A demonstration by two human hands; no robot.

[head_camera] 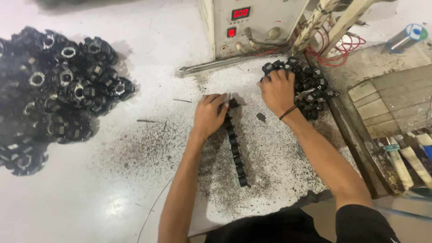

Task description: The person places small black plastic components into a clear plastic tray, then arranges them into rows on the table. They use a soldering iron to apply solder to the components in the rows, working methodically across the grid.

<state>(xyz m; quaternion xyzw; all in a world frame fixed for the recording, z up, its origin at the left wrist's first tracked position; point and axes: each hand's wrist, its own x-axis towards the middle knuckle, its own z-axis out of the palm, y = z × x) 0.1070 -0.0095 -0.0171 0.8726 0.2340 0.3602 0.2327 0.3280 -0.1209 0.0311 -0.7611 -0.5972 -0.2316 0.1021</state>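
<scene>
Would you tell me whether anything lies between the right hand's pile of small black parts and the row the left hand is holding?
Nothing solid does. Between the pile and the row the table shows only dark grit and one small dark fleck.

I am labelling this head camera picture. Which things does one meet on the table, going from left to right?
Big heap of black ring parts → left hand → row of black parts → right hand → small pile of black parts → metal can.
</scene>
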